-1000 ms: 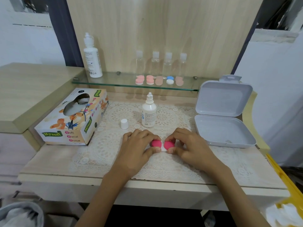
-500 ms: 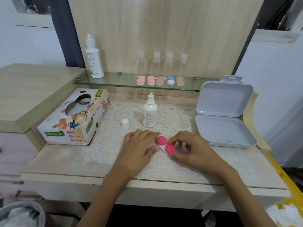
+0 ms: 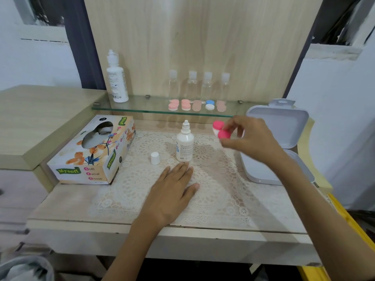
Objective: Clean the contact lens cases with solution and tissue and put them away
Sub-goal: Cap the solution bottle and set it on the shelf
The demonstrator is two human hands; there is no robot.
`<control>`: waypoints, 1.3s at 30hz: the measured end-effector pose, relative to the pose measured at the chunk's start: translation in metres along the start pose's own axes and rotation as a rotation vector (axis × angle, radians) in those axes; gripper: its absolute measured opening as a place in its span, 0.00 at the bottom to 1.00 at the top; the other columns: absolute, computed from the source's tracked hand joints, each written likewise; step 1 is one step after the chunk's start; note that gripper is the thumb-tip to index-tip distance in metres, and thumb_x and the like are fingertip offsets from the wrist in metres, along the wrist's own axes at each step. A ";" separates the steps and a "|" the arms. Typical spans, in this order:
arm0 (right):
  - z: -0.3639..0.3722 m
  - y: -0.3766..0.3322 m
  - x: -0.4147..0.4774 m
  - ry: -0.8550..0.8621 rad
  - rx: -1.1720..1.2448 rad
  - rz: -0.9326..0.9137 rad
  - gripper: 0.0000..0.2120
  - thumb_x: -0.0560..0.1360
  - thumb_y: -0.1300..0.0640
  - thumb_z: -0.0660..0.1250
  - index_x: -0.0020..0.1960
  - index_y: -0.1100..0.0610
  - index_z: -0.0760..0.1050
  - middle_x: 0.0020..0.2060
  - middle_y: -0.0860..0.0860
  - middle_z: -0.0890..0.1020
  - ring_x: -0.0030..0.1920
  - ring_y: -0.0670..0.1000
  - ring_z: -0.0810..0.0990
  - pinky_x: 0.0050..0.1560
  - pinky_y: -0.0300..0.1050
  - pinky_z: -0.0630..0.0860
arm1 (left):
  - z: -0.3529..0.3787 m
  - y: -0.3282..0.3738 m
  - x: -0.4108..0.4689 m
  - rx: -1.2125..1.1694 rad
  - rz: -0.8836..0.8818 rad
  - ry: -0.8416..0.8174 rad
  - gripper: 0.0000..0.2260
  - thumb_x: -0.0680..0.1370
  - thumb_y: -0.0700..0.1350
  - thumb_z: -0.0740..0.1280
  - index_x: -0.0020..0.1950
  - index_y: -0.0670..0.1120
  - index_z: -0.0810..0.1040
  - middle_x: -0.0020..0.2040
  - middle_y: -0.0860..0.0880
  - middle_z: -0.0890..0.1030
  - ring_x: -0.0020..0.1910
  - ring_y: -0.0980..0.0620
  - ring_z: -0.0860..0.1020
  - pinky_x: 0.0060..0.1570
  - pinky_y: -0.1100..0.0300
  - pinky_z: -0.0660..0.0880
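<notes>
**Pink lens case up in the air**

The table is holding a tissue box on the left and an open white box on the right. The left hand is lying flat on the table, holding nothing. The right hand is pinching the pink lens case in the air, between the little bottle and the white box.

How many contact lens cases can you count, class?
6. Five lie in a row on the glass shelf: pink case, second pink case, tan case, blue-and-white case, second tan case. The right hand holds the sixth, the bright pink case. Others may be hidden.
</notes>
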State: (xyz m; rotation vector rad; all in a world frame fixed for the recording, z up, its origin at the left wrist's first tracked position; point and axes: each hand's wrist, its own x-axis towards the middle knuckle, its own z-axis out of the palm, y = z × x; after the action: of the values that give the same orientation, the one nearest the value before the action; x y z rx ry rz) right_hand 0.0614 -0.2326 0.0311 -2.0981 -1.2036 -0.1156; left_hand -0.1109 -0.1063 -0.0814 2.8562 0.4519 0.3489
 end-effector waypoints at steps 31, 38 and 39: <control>-0.025 0.017 0.146 -0.295 -0.706 0.345 0.14 0.71 0.53 0.73 0.35 0.57 0.70 0.28 0.50 0.76 0.34 0.49 0.70 0.63 0.54 0.57 | 0.000 -0.001 0.000 -0.057 0.000 0.032 0.36 0.72 0.66 0.35 0.77 0.53 0.51 0.77 0.58 0.48 0.71 0.68 0.40 0.70 0.67 0.34; -0.026 0.014 0.142 -0.194 -0.712 0.318 0.11 0.66 0.56 0.74 0.43 0.59 0.74 0.35 0.52 0.77 0.41 0.54 0.73 0.62 0.54 0.58 | 0.000 -0.001 0.000 -0.073 0.000 0.052 0.37 0.71 0.66 0.34 0.77 0.53 0.52 0.77 0.57 0.49 0.71 0.68 0.40 0.69 0.68 0.33; -0.024 0.015 0.140 -0.106 -0.694 0.289 0.12 0.66 0.58 0.73 0.47 0.59 0.76 0.39 0.52 0.78 0.44 0.55 0.74 0.61 0.53 0.59 | 0.000 -0.001 0.000 -0.076 0.001 0.054 0.36 0.71 0.66 0.34 0.77 0.53 0.52 0.77 0.57 0.49 0.71 0.68 0.40 0.68 0.69 0.33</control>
State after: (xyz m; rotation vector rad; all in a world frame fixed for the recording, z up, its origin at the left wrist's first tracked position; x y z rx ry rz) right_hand 0.1586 -0.1507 0.0975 -2.8908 -0.9856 -0.3309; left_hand -0.1114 -0.1053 -0.0812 2.7794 0.4371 0.4356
